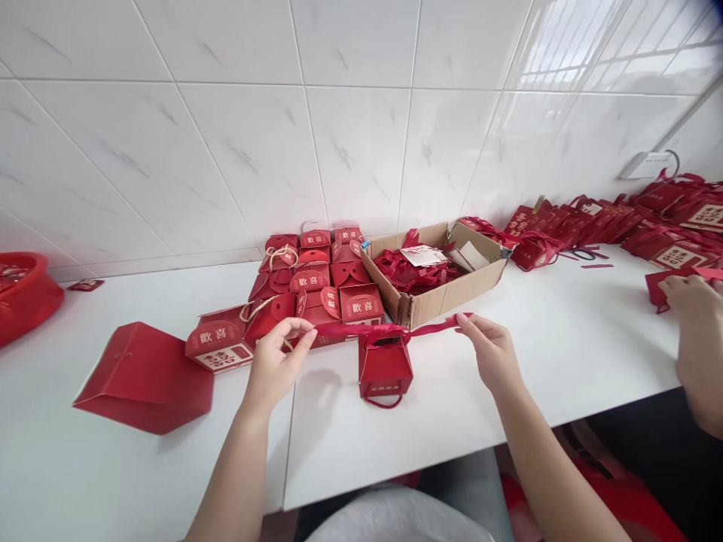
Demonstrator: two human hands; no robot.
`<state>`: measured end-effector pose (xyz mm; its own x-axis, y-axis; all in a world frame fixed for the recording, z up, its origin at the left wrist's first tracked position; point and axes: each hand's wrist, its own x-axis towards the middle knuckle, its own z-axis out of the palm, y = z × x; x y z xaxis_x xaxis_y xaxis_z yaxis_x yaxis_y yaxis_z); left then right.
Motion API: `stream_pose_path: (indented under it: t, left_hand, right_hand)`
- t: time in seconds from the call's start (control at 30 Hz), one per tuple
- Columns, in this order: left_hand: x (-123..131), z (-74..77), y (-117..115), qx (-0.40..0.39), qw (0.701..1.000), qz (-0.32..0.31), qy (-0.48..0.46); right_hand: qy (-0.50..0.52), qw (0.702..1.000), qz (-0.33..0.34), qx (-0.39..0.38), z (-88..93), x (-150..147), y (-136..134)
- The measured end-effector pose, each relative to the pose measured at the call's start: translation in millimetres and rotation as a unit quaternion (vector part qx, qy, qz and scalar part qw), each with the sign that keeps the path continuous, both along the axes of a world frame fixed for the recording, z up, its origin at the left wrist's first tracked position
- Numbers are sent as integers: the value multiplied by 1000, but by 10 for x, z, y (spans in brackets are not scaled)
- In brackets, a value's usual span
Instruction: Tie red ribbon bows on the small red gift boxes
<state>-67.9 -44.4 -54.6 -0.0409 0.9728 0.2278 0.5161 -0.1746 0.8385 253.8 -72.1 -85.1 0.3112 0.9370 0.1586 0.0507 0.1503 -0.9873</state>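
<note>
A small red gift box (385,369) with a dark red cord handle stands on the white table in front of me. A crimson ribbon (361,330) passes across its top and is stretched out to both sides. My left hand (278,357) pinches the ribbon's left end between thumb and fingers. On the other side, my right hand (491,350) pinches the right end. Both hands are raised beside the box, not touching it. Whether the ribbon is knotted at the box top I cannot tell.
Several red boxes (309,280) are grouped behind, beside a cardboard carton (446,296) of ribbons and cards. A larger red box (150,376) lies left, near a red basin (28,297). Another person's hand (692,293) holds red card at right, below piled red boxes (678,245).
</note>
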Motion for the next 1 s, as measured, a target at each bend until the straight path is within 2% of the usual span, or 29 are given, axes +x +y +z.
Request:
stream_pose_path:
  t: [0.27,0.63,1.0]
  left_hand:
    - [-155,-248,-31,-45,998,25,-22]
    - [-226,-402,-59,-83,996,23,10]
    - [-236,-552,-37,-102,994,-2,38]
  right_hand:
    - [2,999,-16,-49,-235,111,-85]
    - [14,994,-50,-96,-527,194,-91]
    - [16,990,-48,-133,-636,163,-133]
